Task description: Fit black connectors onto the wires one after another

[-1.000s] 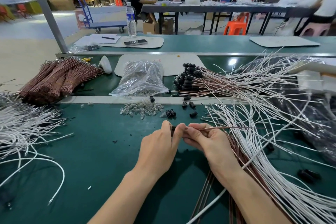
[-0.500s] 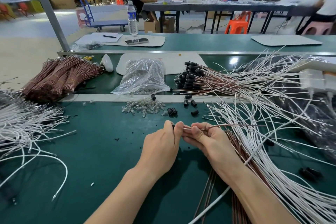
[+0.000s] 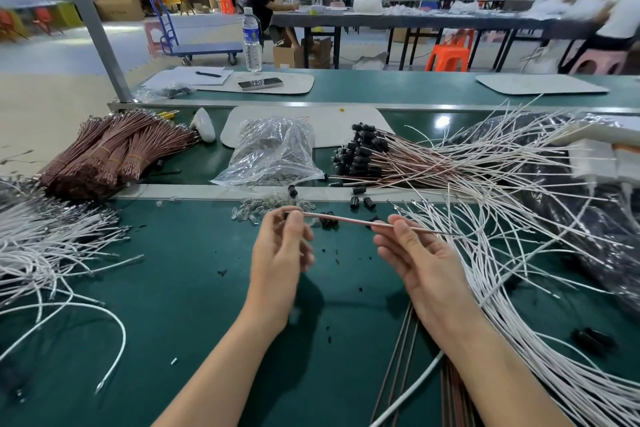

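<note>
Two bare hands are raised over a green table point(image 3: 173, 288), just in front of a clear plastic bag point(image 3: 273, 152). They hold one brown wire point(image 3: 346, 219) stretched almost level between them. The left hand point(image 3: 282, 253) is in front of the bag with its back to the camera and its fingers curled. Its thumb and forefinger pinch the wire's left end. The right hand point(image 3: 419, 260) is in front and to the right of the bag, palm facing the camera. Its thumb and forefinger pinch the wire further along while the other fingers lie loosely bent. The wire's thin tip pokes out past it to the right.

Counted: two hands, one held wire, one bag. At least five loose black connectors point(image 3: 354, 202) lie in front and right of the bag, some of them behind the held wire. Right of the bag lies one heap of finished wires point(image 3: 360, 156), brown with black caps, too many to count. Left of the bag sit tied bundles point(image 3: 114, 152) of brown wire. White wires point(image 3: 52, 246) spread in two piles, far left and far right of the bag. Behind the bag are one water bottle point(image 3: 252, 42), one phone point(image 3: 259, 83) and one pen point(image 3: 207, 74).

The left fingers hide the wire's end. Something dark shows there, but whether a connector sits on it cannot be told. Dark shapes far right and in front of the bag are blurred. The white wires run out of view at both sides
</note>
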Available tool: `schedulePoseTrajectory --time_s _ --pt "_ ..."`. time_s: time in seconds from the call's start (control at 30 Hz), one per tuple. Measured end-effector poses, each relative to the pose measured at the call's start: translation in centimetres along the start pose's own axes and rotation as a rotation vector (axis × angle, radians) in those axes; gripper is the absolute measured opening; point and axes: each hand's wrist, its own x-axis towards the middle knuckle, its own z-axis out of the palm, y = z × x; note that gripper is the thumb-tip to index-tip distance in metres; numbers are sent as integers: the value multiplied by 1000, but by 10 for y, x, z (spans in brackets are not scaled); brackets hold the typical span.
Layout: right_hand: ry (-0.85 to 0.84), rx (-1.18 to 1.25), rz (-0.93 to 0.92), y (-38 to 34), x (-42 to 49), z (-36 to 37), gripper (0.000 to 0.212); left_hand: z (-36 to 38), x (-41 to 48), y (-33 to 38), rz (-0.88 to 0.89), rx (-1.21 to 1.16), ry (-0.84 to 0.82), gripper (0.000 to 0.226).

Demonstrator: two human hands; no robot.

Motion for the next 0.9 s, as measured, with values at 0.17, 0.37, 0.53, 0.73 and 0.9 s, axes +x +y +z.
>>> schedulePoseTrajectory --time_s 0.17,0.37,0.53,0.73,0.9 --pt "36 -40 -52 -7 -2 -1 24 -12 11 8 -200 -361 218 22" --pt "31 -102 -100 -21 -1 3 21 -30 24 32 -148 -390 327 12" --pt "16 -186 -237 -67 22 15 23 -7 51 69 -106 -320 208 14" --pt "123 -79 -269 -141 93 14 24 50 116 99 -114 -258 29 19" --pt "242 -98 65 -134 95 -11 46 92 144 85 -336 108 -227 55"
